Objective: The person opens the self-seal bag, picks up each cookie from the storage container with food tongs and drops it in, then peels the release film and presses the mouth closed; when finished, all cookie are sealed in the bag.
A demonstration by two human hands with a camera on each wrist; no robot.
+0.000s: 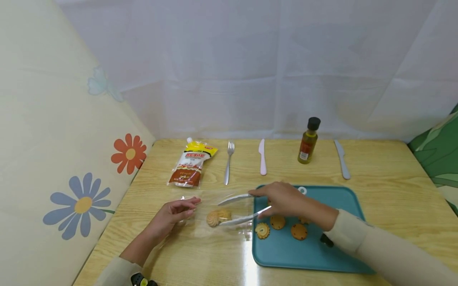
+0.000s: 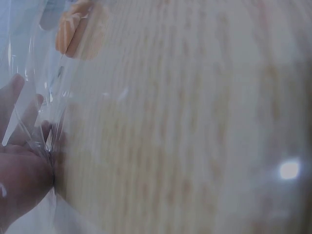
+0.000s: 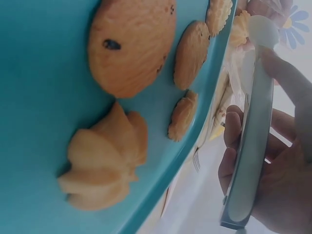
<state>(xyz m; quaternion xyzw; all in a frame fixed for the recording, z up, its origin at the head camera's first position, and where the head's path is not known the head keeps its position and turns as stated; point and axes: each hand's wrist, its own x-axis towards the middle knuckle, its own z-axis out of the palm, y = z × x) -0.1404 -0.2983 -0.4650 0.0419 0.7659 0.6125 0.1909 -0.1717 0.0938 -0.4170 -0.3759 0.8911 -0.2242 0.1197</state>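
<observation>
By the right hand (image 1: 284,200), a pair of metal tongs (image 1: 243,217) is gripped between thumb and fingers, its two arms spread apart. The tips are held at a clear bag (image 1: 204,204), near two cookies (image 1: 212,219) that are seen within it; whether the cookies are touched by the tips cannot be told. The far side of the bag is pinched by the left hand (image 1: 171,216), around whose fingers the plastic is creased. The bag is laid on the wooden table (image 1: 400,190), just left of a teal tray (image 1: 286,254), on which more cookies (image 1: 299,231) are set, some partly hidden by the right hand. Along the back, a pouch (image 1: 191,165), a fork (image 1: 228,163), a pink knife (image 1: 262,159), an upright bottle (image 1: 308,147) and a grey knife (image 1: 342,159) are lined up.
</observation>
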